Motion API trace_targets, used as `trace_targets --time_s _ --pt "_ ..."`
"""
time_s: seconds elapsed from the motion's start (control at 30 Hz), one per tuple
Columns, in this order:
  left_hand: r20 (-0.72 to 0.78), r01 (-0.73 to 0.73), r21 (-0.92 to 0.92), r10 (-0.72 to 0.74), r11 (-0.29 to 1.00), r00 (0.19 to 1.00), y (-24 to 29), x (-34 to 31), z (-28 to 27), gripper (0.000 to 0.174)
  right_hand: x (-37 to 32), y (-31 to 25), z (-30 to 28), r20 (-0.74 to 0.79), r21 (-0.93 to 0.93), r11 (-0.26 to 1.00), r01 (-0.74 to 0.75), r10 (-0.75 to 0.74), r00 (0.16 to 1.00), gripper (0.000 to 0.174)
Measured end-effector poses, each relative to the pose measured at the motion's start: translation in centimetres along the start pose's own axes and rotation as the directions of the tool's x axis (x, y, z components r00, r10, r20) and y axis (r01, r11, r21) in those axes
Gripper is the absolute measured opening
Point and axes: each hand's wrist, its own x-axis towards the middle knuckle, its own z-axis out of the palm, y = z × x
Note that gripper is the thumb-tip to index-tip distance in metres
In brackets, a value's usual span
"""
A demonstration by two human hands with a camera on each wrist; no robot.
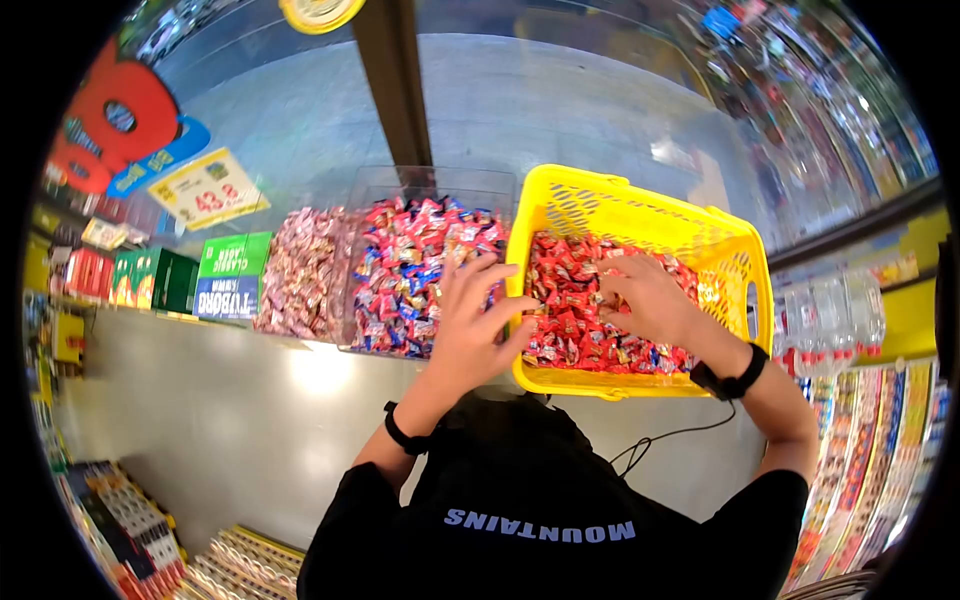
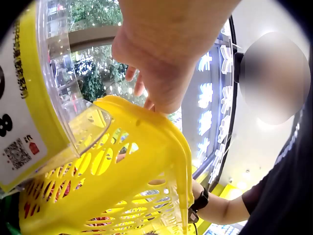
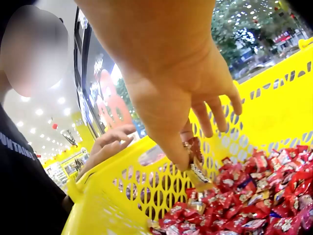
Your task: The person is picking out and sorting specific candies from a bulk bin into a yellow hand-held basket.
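Observation:
A yellow plastic basket [image 1: 575,378] with slotted walls holds many wrapped candies [image 1: 572,325], mostly red. My right hand [image 1: 655,302] reaches down inside it, and in the right wrist view the thumb and index finger pinch a gold-and-brown wrapped candy [image 3: 198,174] just above the pile. The other fingers of that hand are spread. At the basket's left side my left hand [image 1: 470,325] has its fingers apart and lightly bent, fingertips right at the rim, holding nothing. It overlaps a clear bin of red and blue candies [image 1: 395,270].
Left of the clear bin lie pink-wrapped candies [image 1: 305,270], then a green-and-blue carton [image 1: 232,275] below a price sign [image 1: 210,190]. Bottled water [image 1: 830,315] stands right of the basket. A window lies behind; a cable [image 1: 660,437] hangs from the right wrist.

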Motion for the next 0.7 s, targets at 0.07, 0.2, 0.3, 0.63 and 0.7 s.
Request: trace_targets --time_s 0.07,0.2,0.3,0.63,0.7 --pt "-0.007 -0.036 -0.042 0.036 0.998 0.999 0.3 0.4 0.4 0.025 -0.2 -1.0 0.6 -0.087 -0.004 1.000 0.021 -0.021 0.996 0.024" --pt "0.070 -0.028 -0.100 0.035 0.995 0.997 0.7 0.2 0.7 0.027 -0.1 -2.6 0.2 -0.068 0.086 0.996 -0.004 0.010 0.998 0.027" --pt "0.103 -0.037 -0.163 0.055 0.986 0.993 0.8 0.0 0.7 0.034 -0.4 -5.2 -0.4 -0.217 0.047 0.999 0.016 -0.005 0.976 0.025" --pt "0.028 -0.100 -0.161 0.105 0.982 0.994 0.0 -0.1 -1.7 0.021 1.1 -12.1 0.3 -0.350 -0.252 0.949 0.192 -0.274 0.896 0.020" --pt "-0.006 -0.144 -0.106 0.144 0.984 0.990 -0.9 -0.5 -3.3 0.018 1.6 -12.4 0.6 -0.369 -0.186 0.966 0.179 -0.237 0.899 0.028"
